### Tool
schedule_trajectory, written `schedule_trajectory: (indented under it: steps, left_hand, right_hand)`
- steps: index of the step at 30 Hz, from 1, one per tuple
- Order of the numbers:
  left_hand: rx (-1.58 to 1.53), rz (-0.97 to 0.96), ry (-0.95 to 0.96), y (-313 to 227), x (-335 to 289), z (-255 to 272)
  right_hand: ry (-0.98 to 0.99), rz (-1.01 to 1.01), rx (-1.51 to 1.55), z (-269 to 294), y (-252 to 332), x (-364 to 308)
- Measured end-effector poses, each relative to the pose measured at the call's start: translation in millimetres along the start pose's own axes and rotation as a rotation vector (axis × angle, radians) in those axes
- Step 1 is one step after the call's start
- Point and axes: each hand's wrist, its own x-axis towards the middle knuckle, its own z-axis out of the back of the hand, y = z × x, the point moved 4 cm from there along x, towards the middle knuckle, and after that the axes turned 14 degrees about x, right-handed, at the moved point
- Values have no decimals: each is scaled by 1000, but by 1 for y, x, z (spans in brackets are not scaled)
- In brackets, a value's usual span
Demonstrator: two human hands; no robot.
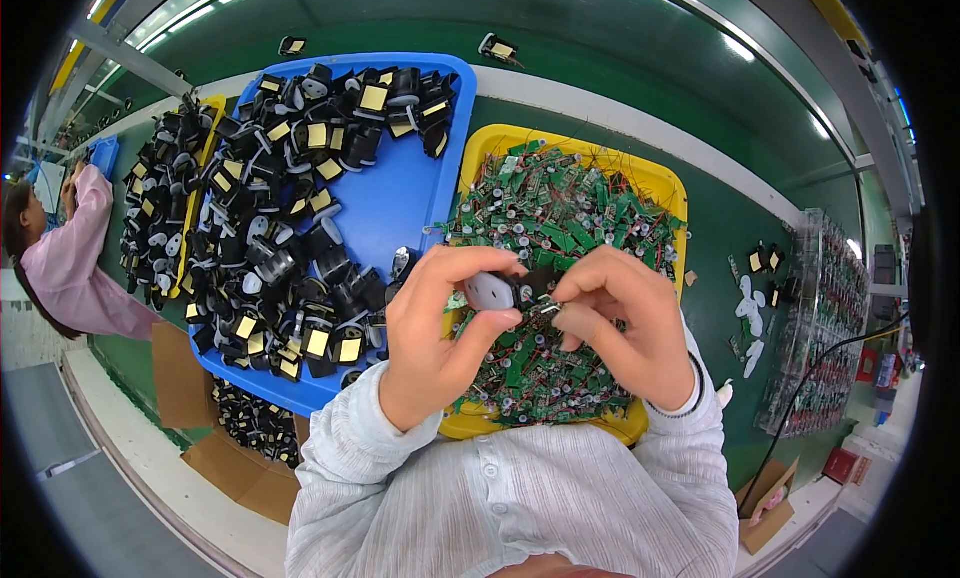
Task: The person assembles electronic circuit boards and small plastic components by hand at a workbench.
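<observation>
My left hand is closed round a small black plastic housing with a grey oval face, thumb and forefinger gripping its sides. Opposite it, my right hand pinches a small circuit board right at the housing; whether the board is inside it or only touching, I cannot tell. Both hands are above a yellow tray heaped with green circuit boards and thin wires. On the left, a blue tray carries many similar black housings, several with pale yellow pads.
Another yellow tray of housings stands further left. A cardboard box below holds more. Clear racks full of boards stand at right, beside white scraps. A person in a pink sleeve works at far left.
</observation>
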Motion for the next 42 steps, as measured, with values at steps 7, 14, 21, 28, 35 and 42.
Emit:
schedule_trajectory:
  steps: [7,14,21,28,35,42]
  left_hand:
    - [131,-25,164,-2,0,-2]
    - [98,-19,138,0,-3,-6]
    - [104,-12,129,1,-4,-7]
    - [168,-89,112,-1,-3,-8]
    - [363,-223,167,-10,1,-8]
    - [306,-264,187,-9,4,-10]
  right_hand:
    - [-14,-24,83,5,-1,-1]
    - [90,-116,412,3,-8,6]
    - [94,-147,392,2,-9,6]
    - [95,-213,310,3,-9,7]
    - [144,-309,222,4,-12,7]
    - [105,-29,-59,-2,-6,1]
